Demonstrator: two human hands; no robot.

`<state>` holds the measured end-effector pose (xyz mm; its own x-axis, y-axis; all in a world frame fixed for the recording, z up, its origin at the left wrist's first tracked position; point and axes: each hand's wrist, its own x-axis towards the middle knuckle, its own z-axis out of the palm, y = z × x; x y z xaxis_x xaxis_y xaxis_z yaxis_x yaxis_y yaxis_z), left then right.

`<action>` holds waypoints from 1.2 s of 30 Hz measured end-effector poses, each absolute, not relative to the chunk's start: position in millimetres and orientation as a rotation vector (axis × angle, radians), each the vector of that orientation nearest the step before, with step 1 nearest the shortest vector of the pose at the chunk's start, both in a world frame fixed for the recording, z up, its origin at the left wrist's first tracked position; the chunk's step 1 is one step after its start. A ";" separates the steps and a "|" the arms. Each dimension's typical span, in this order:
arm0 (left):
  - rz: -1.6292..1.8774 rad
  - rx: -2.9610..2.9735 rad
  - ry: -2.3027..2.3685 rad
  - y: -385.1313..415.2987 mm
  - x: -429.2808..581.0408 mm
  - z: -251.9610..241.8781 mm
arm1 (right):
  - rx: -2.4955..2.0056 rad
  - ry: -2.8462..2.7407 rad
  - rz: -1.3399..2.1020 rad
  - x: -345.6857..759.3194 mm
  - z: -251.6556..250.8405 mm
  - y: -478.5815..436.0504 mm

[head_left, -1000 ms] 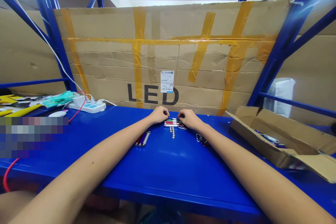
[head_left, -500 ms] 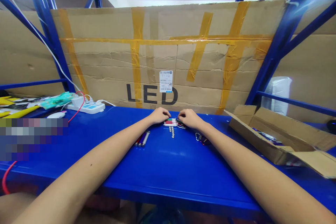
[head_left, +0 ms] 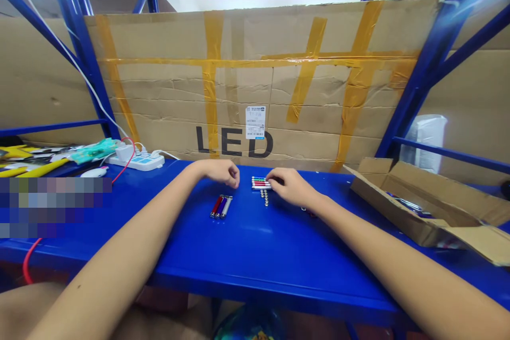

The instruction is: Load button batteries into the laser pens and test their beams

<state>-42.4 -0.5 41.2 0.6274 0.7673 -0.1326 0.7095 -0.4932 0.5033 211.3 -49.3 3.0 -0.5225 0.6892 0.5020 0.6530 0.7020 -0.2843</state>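
Several slim metallic tubes [head_left: 260,183] lie stacked side by side near the back of the blue table, with small silver round pieces [head_left: 266,196] in two short rows just in front. My right hand [head_left: 282,183] is at the right end of these tubes, fingers curled; whether it pinches one is hidden. To the left, my left hand [head_left: 225,172] hovers apart from the tubes with its fingers curled together, and anything inside is too small to make out. Three tubes, red, purple and silver [head_left: 221,206], lie below my left hand. Small clips [head_left: 308,212] are partly hidden by my right forearm.
An open cardboard box [head_left: 392,212] holding metallic items stands at the right. A white power strip [head_left: 139,160], cables and yellow-handled items [head_left: 43,167] lie at the left. Taped cardboard [head_left: 171,106] rises behind the blue table [head_left: 255,255], between blue posts.
My left hand has moved left, away from the stacked tubes, uncovering the three tubes in front of it. My right hand has shifted slightly and now covers more of the clips.
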 end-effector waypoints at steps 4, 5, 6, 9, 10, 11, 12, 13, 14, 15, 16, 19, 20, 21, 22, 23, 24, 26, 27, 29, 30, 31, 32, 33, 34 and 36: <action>0.023 2.155 1.207 -14.7 -51.2 43.0 | -0.770 -2.570 0.154 171.0 2.2 -85.2; 0.011 2.128 1.225 -15.6 -50.6 42.1 | -0.733 -2.620 0.174 162.3 0.2 -90.0; -0.005 2.111 1.235 -15.9 -49.6 41.2 | -0.710 -2.644 0.179 155.1 -2.3 -92.9; -0.068 2.083 1.241 -15.4 -46.5 40.0 | -0.696 -2.683 0.178 143.8 -9.3 -94.2; -0.082 2.074 1.246 -15.6 -45.9 39.9 | -0.696 -2.694 0.172 142.8 -10.6 -93.6; -0.086 2.064 1.252 -16.1 -45.5 40.0 | -0.694 -2.704 0.166 142.6 -11.3 -93.0; -0.084 2.053 1.257 -16.8 -45.4 40.1 | -0.688 -2.713 0.164 142.8 -11.3 -92.6; -0.077 2.040 1.260 -17.7 -45.4 40.2 | -0.681 -2.718 0.166 143.2 -10.8 -92.5; -0.070 2.024 1.259 -18.6 -45.4 40.2 | -0.674 -2.718 0.172 143.5 -10.1 -92.6; -0.063 2.005 1.253 -19.5 -45.4 40.2 | -0.667 -2.716 0.181 143.6 -9.3 -92.9; -0.062 1.984 1.241 -20.1 -45.3 40.2 | -0.662 -2.713 0.189 143.5 -8.7 -93.2; -0.088 1.934 1.191 -21.3 -43.6 39.7 | -0.678 -2.706 0.199 142.1 -8.3 -93.2; -0.096 1.929 1.182 -21.6 -42.7 39.4 | -0.690 -2.705 0.198 141.5 -8.6 -92.9; -0.102 1.930 1.181 -22.0 -41.6 39.0 | -0.700 -2.703 0.193 141.0 -8.9 -92.5; -0.104 1.935 1.186 -22.5 -40.5 38.6 | -0.707 -2.701 0.188 140.7 -9.1 -92.1; -0.105 1.941 1.196 -23.0 -39.4 38.2 | -0.713 -2.698 0.183 140.8 -9.3 -91.8; -0.104 1.945 1.208 -23.7 -38.4 37.9 | -0.719 -2.697 0.178 141.2 -9.1 -91.8; -0.098 1.949 1.233 -25.2 -36.7 37.7 | -0.741 -2.694 0.177 143.7 -8.2 -92.4; -0.093 1.949 1.244 -26.0 -35.9 37.8 | -0.755 -2.693 0.181 145.9 -7.3 -93.1; -0.085 1.949 1.265 -27.7 -34.3 38.4 | -0.791 -2.689 0.207 152.0 -5.3 -95.0; -0.090 1.951 1.276 -28.6 -33.2 38.8 | -0.811 -2.686 0.227 155.8 -4.3 -95.8; -0.101 1.954 1.291 -29.6 -31.9 39.0 | -0.838 -2.682 0.251 159.7 -3.4 -96.5; -0.113 1.958 1.310 -30.6 -30.4 39.2 | -0.869 -2.678 0.271 163.6 -2.6 -97.0; -0.124 1.964 1.331 -31.6 -28.8 39.2 | -0.895 -2.676 0.286 167.1 -1.9 -97.2; -0.132 1.969 1.349 -32.5 -27.2 39.1 | -0.917 -2.677 0.299 170.0 -1.4 -97.2; -0.136 1.975 1.358 -34.0 -24.6 38.7 | -0.945 -2.680 0.311 173.6 -0.9 -96.9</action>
<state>-24.6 -34.0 38.7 0.4384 0.7705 -0.4628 0.8470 -0.1819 0.4995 173.6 -96.9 -0.9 -0.7462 0.6377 0.1910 0.5771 0.7627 -0.2919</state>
